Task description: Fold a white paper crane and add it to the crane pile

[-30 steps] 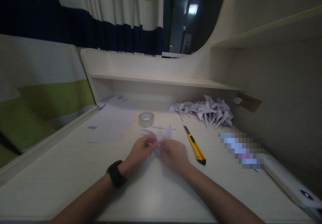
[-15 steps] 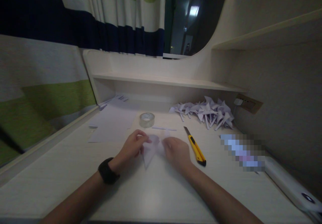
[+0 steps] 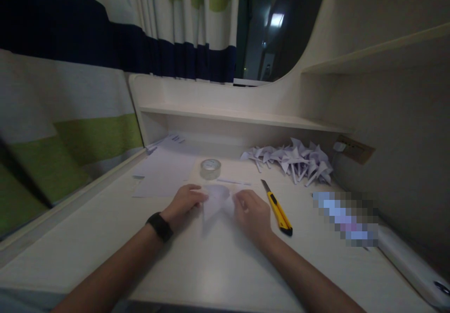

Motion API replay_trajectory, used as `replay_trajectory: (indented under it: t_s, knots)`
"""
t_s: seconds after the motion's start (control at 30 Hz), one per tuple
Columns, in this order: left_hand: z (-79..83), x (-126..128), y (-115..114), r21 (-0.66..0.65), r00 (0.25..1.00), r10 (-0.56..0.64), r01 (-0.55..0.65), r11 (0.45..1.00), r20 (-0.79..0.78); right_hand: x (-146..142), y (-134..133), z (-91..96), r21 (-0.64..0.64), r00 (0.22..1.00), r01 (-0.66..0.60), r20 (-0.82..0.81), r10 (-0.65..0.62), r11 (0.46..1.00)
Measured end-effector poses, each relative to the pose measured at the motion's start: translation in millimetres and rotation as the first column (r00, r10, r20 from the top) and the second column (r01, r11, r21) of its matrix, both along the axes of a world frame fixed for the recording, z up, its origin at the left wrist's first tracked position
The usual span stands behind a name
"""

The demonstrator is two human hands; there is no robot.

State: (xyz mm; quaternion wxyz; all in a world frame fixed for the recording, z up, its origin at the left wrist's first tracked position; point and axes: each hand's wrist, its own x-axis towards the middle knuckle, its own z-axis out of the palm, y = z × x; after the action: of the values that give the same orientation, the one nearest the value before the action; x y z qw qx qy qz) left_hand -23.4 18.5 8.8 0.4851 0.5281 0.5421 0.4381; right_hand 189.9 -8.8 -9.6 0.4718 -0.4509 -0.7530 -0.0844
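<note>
Between my hands is a white pinwheel paper (image 3: 215, 204), with pointed corners and a curved, shaded part along its top. My left hand (image 3: 186, 202), below a black wristband, pinches its left side between thumb and fingers. The fingers of my right hand (image 3: 254, 213) close on the right side of the same paper, and their tips partly cover it. Just beyond the paper lies a thin white paper stick (image 3: 234, 181). A roll of clear tape (image 3: 210, 169) sits behind my left hand. To the right of my right hand rests a yellow utility knife (image 3: 279, 212), blade out.
White paper sheets (image 3: 165, 172) lie at the back left. A heap of paper pinwheels (image 3: 293, 158) fills the back right, under the shelf (image 3: 242, 119). A blurred-out object (image 3: 346, 217) and a long white device (image 3: 408, 261) lie along the right wall, below a socket (image 3: 356, 149).
The view has shifted slightly. My hands have moved a little further apart, and the paper between them is spread wider, showing more of its curved top.
</note>
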Motion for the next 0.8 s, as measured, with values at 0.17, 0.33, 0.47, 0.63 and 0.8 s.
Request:
replay_trajectory:
  t_s: [0.17,0.33,0.47,0.63,0.8]
  knots:
    - [1.0,7,-1,0.111,0.996,0.083,-0.084,0.990,0.020,0,0,-3.2,0.021,0.996,0.022,0.087,-0.024,1.000]
    - [-6.2,6,-4,0.249,0.969,0.157,-0.107,0.963,-0.193,-3,-2,-5.7,0.044,0.981,0.064,0.180,-0.071,0.997]
    - [-8.9,9,-6,0.281,0.927,0.218,-0.132,0.951,-0.304,-4,-5,-4.6,0.065,0.973,0.086,0.210,-0.098,0.994]
    - [-9.3,17,-4,0.206,0.948,0.203,-0.154,0.966,-0.244,-6,-5,-3.3,0.074,0.967,0.097,0.230,-0.111,0.993]
    - [-9.4,21,-4,0.281,0.936,0.195,-0.110,0.953,-0.293,-8,-5,-5.6,0.085,0.964,0.104,0.235,-0.121,0.991]
